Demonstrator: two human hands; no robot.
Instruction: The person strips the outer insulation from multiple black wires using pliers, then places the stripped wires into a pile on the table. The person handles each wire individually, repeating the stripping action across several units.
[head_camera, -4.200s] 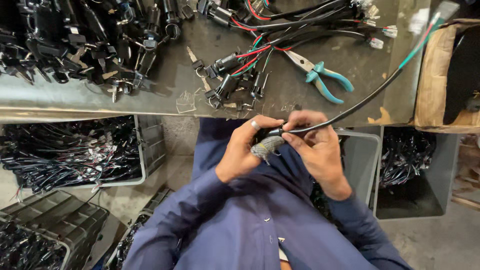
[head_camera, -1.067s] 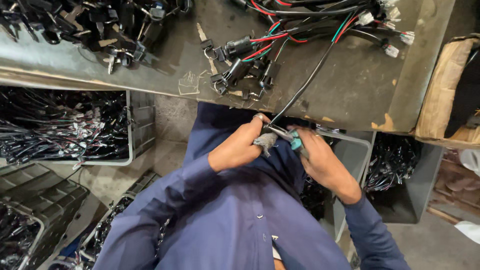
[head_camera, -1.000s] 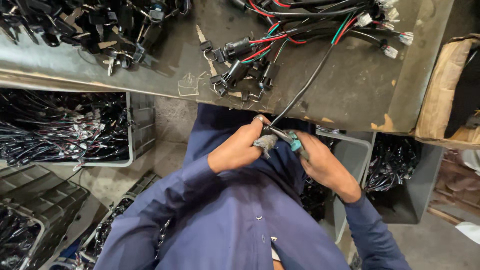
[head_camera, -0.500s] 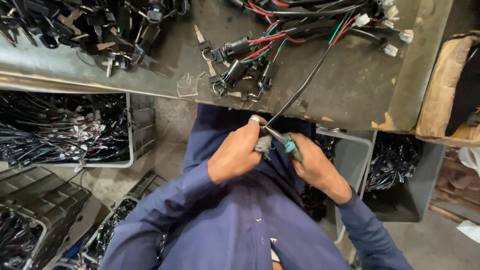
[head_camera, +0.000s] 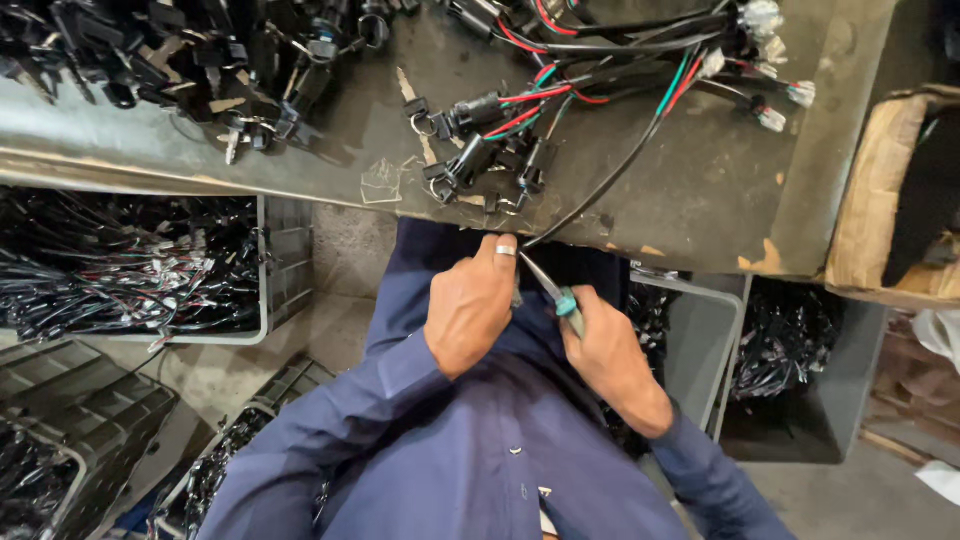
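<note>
Since a few seconds ago the pliers (head_camera: 556, 288) are no longer lying on the table (head_camera: 700, 190); they are now sitting in the right hand (head_camera: 605, 352), and both hands are working closer to the table edge than before; the view is also sitting a little lower over the bench.

To the left of the grip, a grey crate (head_camera: 270, 260) is holding a heap of black wire bundles (head_camera: 110, 275); above that, on the table, a pile of black switches with keys (head_camera: 190, 70) is lying well apart from the hands.

The left hand (head_camera: 472, 310), wearing a ring, is curling closed around something at the end of the black cable (head_camera: 610, 178); what exactly it is pinching is hidden by the fingers; just right of it, touching, the right hand is wrapping shut around the teal handles of the pliers, whose metal tips are pointing up and left toward the left hand's fingertips; whether the tips are biting on anything cannot be told.

The black cable is running up and right from the grip, over the table edge, to a bunch of red, green and black wires with white plugs (head_camera: 770, 60); further right of the grip a cardboard box (head_camera: 870, 210) is standing at the table's end.
</note>
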